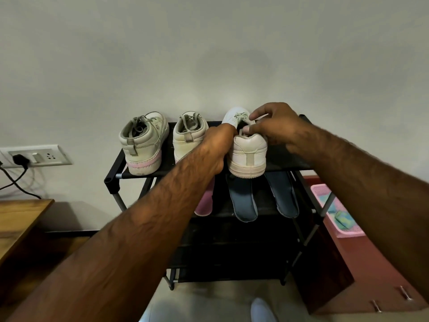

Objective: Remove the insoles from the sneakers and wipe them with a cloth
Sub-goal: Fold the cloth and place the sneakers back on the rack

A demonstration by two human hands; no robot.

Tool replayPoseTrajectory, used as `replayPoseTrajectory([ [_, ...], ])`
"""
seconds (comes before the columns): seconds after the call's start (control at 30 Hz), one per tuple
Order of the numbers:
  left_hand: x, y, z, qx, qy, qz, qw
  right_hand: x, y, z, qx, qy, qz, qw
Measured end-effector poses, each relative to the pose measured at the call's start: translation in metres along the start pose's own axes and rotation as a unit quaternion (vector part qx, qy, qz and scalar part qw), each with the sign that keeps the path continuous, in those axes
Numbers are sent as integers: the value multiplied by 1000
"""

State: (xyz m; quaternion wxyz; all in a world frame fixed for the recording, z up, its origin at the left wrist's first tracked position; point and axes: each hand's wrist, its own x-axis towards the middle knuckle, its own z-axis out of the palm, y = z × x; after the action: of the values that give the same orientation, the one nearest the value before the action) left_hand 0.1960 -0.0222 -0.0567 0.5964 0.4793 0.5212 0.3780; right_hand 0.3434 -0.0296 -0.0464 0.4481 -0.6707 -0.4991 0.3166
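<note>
Black fabric shelves form the rack (276,161). On its top shelf, from the left, stand a pink-soled sneaker (144,145), a second sneaker (188,138) and a white sneaker (247,154), heels outward. The left hand (217,147) curls its fingers round the white sneaker's left side, and the right hand (274,129) pinches its collar. On the rack's next shelf down lie a pink insole (204,203) and two blue insoles (243,201).

Reaching forward, left hand (217,147) grips the sneaker (247,158) while right hand (272,129) pinches its collar
</note>
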Motion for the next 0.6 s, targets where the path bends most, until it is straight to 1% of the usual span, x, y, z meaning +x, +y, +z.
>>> replayPoseTrajectory([
  [0.07,-7,1,-4,-3,1,10,1000,-13,3,-8,31,-4,-3,999],
  [0.2,-40,-9,-8,0,29,50,998,-52,14,-25,8,35,-33,999],
  [0.27,-57,-22,-14,-1,48,71,996,-79,24,-28,8,32,-41,999],
  [0.33,-72,-47,-20,6,69,70,995,-110,44,-28,1,20,-30,999],
  [0.4,-93,-82,-22,25,67,46,996,-144,73,-27,1,-2,-6,1000],
  [0.43,-101,-100,-23,37,52,27,998,-159,87,-25,-1,-16,4,1000],
  [0.53,-129,-170,-14,79,-8,-59,995,-210,141,-21,-24,-57,41,997],
  [0.6,-144,-209,-6,86,-42,-115,989,-237,174,-16,-30,-84,71,994],
])
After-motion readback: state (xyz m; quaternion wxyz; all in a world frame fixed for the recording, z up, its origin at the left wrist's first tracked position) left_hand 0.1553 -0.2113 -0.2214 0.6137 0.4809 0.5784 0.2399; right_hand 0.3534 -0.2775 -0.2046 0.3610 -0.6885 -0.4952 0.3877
